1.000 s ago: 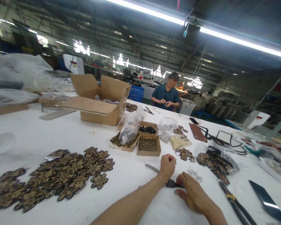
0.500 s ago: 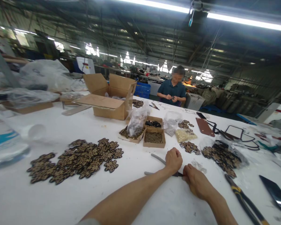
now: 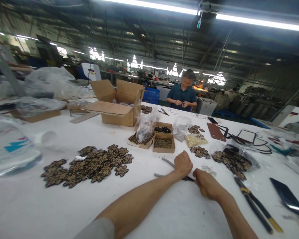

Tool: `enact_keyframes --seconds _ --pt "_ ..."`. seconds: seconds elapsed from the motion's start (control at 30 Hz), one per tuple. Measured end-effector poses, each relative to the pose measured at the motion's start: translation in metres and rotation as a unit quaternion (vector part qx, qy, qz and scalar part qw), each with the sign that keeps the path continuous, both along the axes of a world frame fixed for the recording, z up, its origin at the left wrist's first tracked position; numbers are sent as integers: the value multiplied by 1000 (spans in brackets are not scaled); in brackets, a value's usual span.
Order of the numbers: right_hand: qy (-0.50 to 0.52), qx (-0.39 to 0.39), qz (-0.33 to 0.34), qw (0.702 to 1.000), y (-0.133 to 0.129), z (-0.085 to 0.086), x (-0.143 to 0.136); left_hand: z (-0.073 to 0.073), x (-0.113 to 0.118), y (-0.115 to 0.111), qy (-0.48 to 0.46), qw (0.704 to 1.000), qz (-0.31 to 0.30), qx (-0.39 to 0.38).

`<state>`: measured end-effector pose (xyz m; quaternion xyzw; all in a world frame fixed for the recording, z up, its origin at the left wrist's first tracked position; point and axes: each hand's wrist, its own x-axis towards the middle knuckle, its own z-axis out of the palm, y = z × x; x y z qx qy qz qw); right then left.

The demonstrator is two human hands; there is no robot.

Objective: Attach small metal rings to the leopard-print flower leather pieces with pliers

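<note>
Two slim grey handles (image 3: 167, 162) splay from a pair of dark-nosed pliers (image 3: 187, 178) lying on the white table (image 3: 179, 212), partly hidden behind the worker's left hand (image 3: 183, 163). That hand is curled inward, while the right hand (image 3: 206, 183) is bunched at the fingers beside the tool's nose; what either one grasps, if anything, is hidden from view. Small clear bits (image 3: 208, 169) lie scattered just beyond the right hand. At left, leopard-patterned, dark-edged pieces (image 3: 96, 165) with scalloped outlines sit heaped; at right lie black-and-yellow pliers (image 3: 247, 192) near a glossy dark slab (image 3: 286, 194).
</note>
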<state>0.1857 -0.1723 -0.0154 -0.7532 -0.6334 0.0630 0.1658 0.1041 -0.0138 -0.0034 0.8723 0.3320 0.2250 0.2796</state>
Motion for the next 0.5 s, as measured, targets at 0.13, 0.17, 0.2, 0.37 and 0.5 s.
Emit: enact_keyframes --seconds 0.13,0.17,0.2,0.37,0.5 --pt "10 -1 16 1000 -2 1 1 5 -5 -1 40 998 -43 33" --pt "10 -1 17 1000 -2 1 1 6 -6 -3 49 997 -55 39" --pt "12 1 16 1000 -2 1 2 6 -7 -6 56 995 -68 43" --pt "65 46 12 997 -2 10 8 9 -9 -18 72 991 -103 49" --pt "161 97 -43 981 -14 11 3 23 -19 -26 88 993 -80 25"
